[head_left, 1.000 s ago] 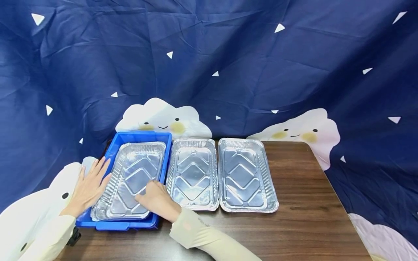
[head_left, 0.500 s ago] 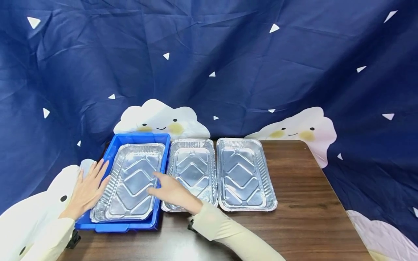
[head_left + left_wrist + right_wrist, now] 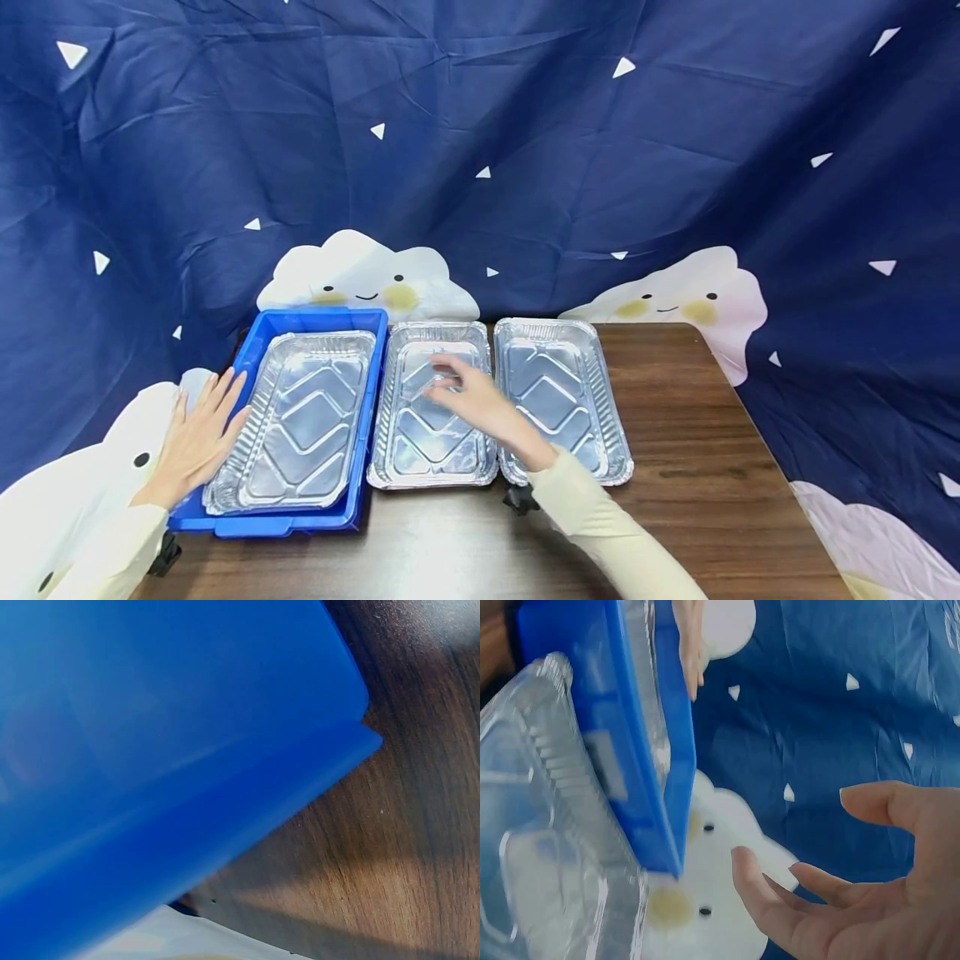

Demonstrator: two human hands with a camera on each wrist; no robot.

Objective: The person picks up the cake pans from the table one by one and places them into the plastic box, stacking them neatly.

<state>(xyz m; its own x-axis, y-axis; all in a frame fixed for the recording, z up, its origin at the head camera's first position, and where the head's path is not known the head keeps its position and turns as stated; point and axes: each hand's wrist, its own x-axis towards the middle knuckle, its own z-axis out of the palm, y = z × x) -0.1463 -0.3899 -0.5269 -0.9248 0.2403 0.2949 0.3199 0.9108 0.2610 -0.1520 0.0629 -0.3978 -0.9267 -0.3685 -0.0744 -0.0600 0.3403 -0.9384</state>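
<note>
My left hand (image 3: 197, 442) rests with spread fingers at the left rim of the blue bin (image 3: 324, 320). Inside that bin lies a foil tray (image 3: 311, 421), tilted a little. Over the middle foil tray (image 3: 435, 450), my right hand (image 3: 480, 402) hangs in the air with its thumb and fingers parted and nothing between them. The right wrist view shows the same hand (image 3: 855, 877) loosely bent, apart from the bin (image 3: 649, 750). A second loose foil tray (image 3: 558, 392) stands to the right, partly behind my forearm. Only the bin's side (image 3: 187, 712) fills the left wrist view.
The brown wooden table (image 3: 697, 467) extends to the right of the trays and in front of them. A dark blue cloth (image 3: 525, 125) with clouds and white triangles hangs close behind the table and on both sides.
My right hand has moved right, from over the tray in the bin to over the middle tray, and its fingers have loosened. My left hand stays at the bin's rim.
</note>
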